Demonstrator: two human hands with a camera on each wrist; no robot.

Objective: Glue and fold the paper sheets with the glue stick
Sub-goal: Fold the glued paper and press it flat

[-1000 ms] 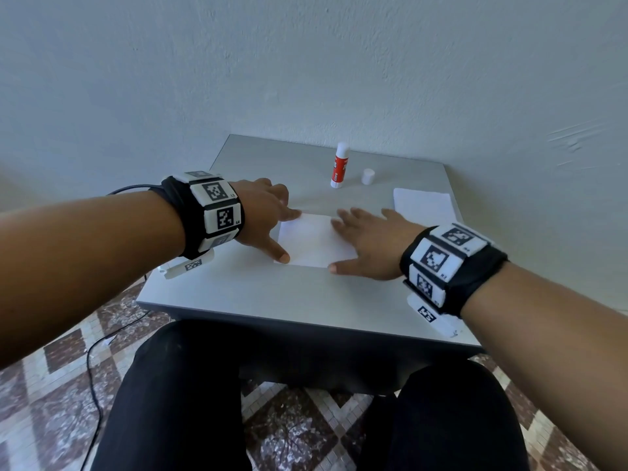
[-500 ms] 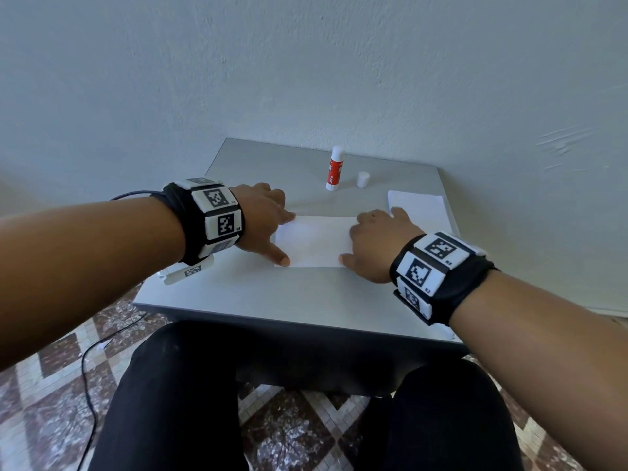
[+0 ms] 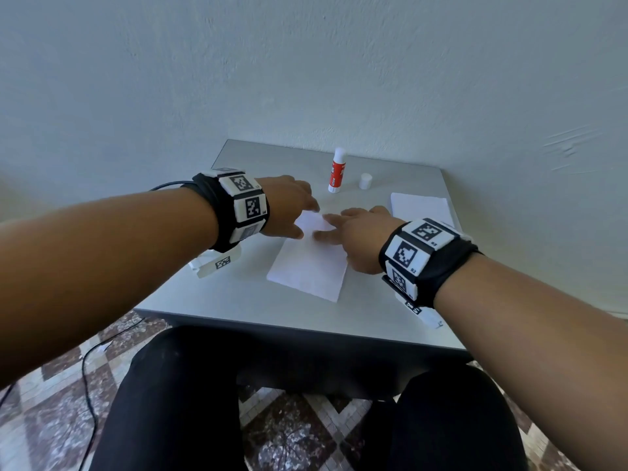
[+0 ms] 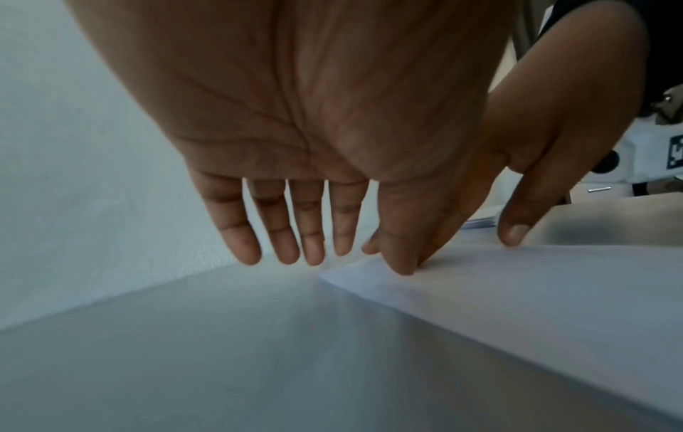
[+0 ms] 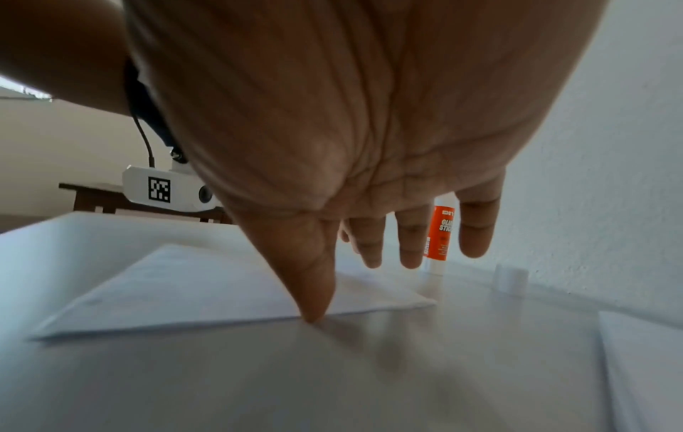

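Note:
A white folded paper sheet [image 3: 309, 263] lies lengthwise on the grey table [image 3: 238, 300], slightly turned. My left hand [image 3: 292, 212] is at its far left corner with straight fingers; in the left wrist view its thumb [image 4: 399, 257] presses the paper [image 4: 536, 307] near that corner. My right hand [image 3: 350, 229] lies flat on the far right part, and its thumb [image 5: 314, 301] presses the paper's [image 5: 207, 289] edge. The red and white glue stick [image 3: 337, 171] stands uncapped behind the hands. Its white cap [image 3: 365, 181] stands beside it on the right.
A stack of white paper sheets [image 3: 421, 207] lies at the table's far right edge. A plain wall rises right behind the table. My legs in black are under the front edge, and a cable [image 3: 88, 385] runs over the tiled floor on the left.
The paper has been turned from lying sideways to lying lengthwise, toward me. Both hands have moved to its far end, and the right hand's fingers have straightened.

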